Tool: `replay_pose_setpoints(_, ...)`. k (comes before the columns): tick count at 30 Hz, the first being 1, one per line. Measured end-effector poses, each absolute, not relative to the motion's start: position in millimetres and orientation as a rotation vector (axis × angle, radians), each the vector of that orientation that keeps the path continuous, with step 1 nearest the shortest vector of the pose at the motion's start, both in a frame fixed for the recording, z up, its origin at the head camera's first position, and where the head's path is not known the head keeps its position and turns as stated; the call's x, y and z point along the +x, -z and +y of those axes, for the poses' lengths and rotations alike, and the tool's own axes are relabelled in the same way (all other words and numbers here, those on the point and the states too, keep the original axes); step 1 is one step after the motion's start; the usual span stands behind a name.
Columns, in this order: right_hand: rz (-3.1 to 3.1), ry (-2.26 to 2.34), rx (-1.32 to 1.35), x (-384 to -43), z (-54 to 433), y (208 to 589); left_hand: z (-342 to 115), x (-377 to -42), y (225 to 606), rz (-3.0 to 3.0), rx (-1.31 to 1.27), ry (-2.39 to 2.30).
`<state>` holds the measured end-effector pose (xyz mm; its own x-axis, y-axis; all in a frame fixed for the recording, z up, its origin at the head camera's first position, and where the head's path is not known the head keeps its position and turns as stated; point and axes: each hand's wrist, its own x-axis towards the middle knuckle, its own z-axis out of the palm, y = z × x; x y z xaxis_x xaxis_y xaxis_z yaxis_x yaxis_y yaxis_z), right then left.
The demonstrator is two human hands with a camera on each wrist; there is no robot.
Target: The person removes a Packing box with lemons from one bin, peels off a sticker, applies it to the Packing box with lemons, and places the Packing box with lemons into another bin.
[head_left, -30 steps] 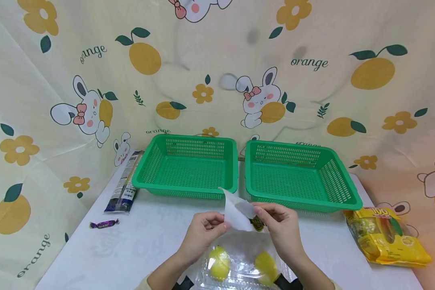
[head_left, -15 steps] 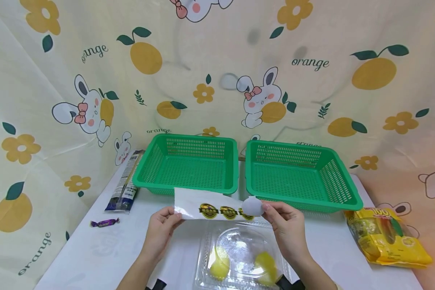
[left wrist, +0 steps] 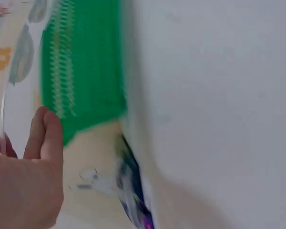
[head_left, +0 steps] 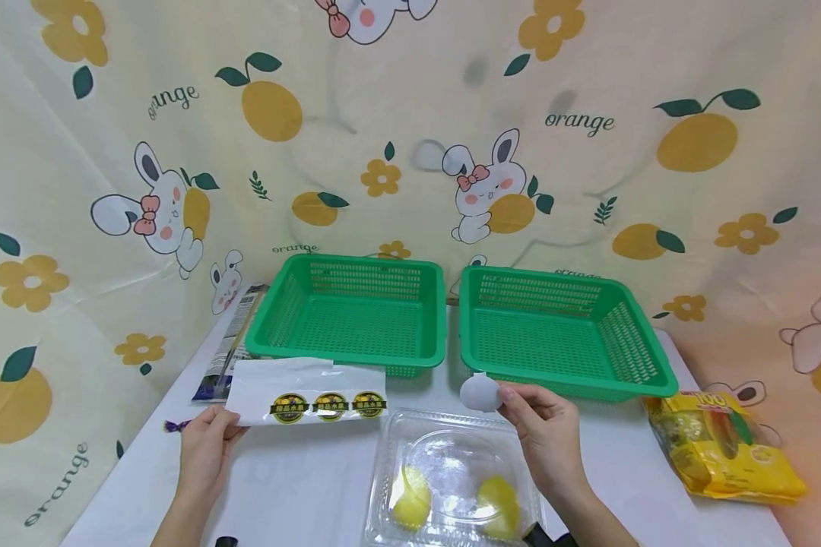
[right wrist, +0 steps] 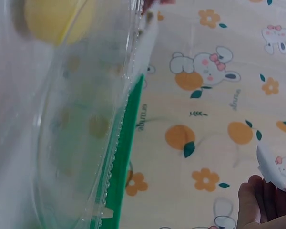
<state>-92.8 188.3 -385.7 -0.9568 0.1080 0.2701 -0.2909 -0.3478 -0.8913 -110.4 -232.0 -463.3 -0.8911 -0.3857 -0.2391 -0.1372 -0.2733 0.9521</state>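
Observation:
My left hand [head_left: 204,452] pinches a white sticker sheet [head_left: 249,391] by its lower left corner. Three round black-and-gold stickers [head_left: 330,406] show along the sheet's lower edge. Between thumb and fingers of my right hand [head_left: 547,433] is a single round sticker [head_left: 480,393], its pale back towards me. Below, in front of me, lies a lidded clear plastic box [head_left: 451,456] with yellow fruit [head_left: 498,505] inside. The right wrist view shows the pinched sticker [right wrist: 270,167] edge-on beside my fingers; the sheet's stickers appear as faint discs through its back in the left wrist view.
Two green baskets, one left [head_left: 366,358] and one right [head_left: 568,380], stand at the back. At the right lies a yellow candy bag [head_left: 732,456]. A long packet [head_left: 212,384] and a purple wrapped candy [head_left: 175,426] lie at the left, partly covered by sheet and hand.
The round sticker has come off the sheet and stays in my right hand. My left hand has carried the sheet away to the left, apart from it.

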Motion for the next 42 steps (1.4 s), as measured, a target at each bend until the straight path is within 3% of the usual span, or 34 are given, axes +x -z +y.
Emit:
replay_pose_setpoints(9, -1.611, -2.359, 0.190, -89.3, 194.1, 384.6, -244.3, -116.8, 487.3, -2.266, 0.681, 2.140)
replay_pose_setpoints(22, -1.566, -2.371, 0.158, -81.5, 202.5, 383.4, -237.2, -122.6, 487.3, -3.095, 0.315, 0.867)
replay_pose_setpoints(29, -1.538, -2.367, 0.155, -77.1, 205.3, 384.5, -217.9, -126.2, 463.3, -2.928, 0.350, 0.762)
replay_pose_setpoints(35, -1.464, -2.387, 0.161, -75.1, 203.6, 384.9, -195.5, -135.4, 451.2, -2.902, 0.229, 0.721)
replay_pose_setpoints(42, -1.465, -2.365, 0.109, -71.6, 203.2, 385.0, -172.9, -118.4, 464.1, -3.223, -0.188, 0.612)
